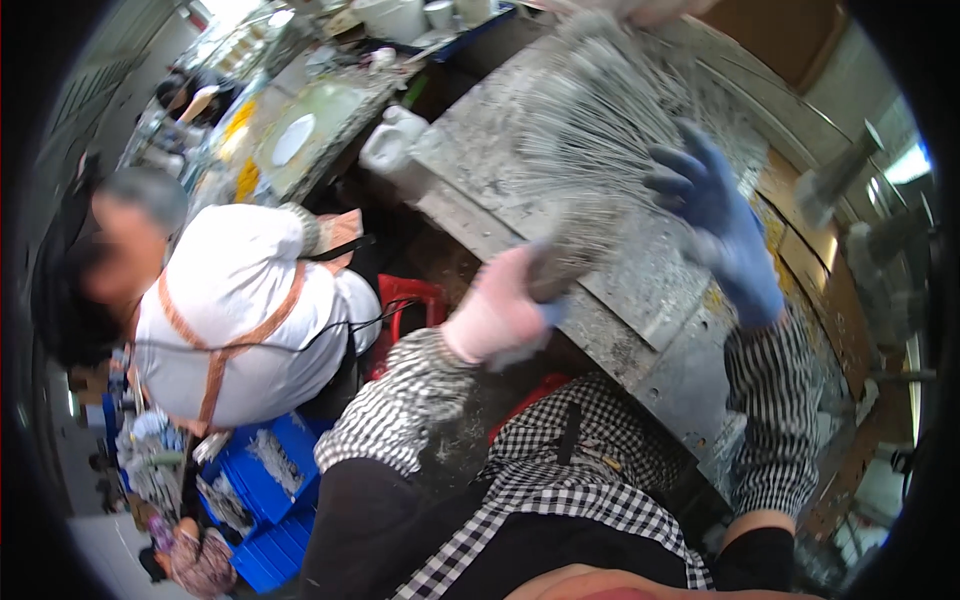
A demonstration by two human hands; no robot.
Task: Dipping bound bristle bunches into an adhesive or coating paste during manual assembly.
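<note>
My left hand, in a pinkish glove, is closed around a bundle of thin grey sticks or wires, blurred by motion. The bundle's free ends point up and to the right, over the near part of the metal-grey worktable. Farther back lies a large fanned-out pile of the same thin grey pieces. My right hand, in a blue glove, is at the right edge of that pile with its fingers apart and slightly bent. Whether its fingertips touch the pieces, I cannot tell.
A co-worker in a white top sits at the left, near a red stool. White plastic jugs stand against the table's left corner. Blue crates with grey pieces are at the lower left. Metal posts rise at the right.
</note>
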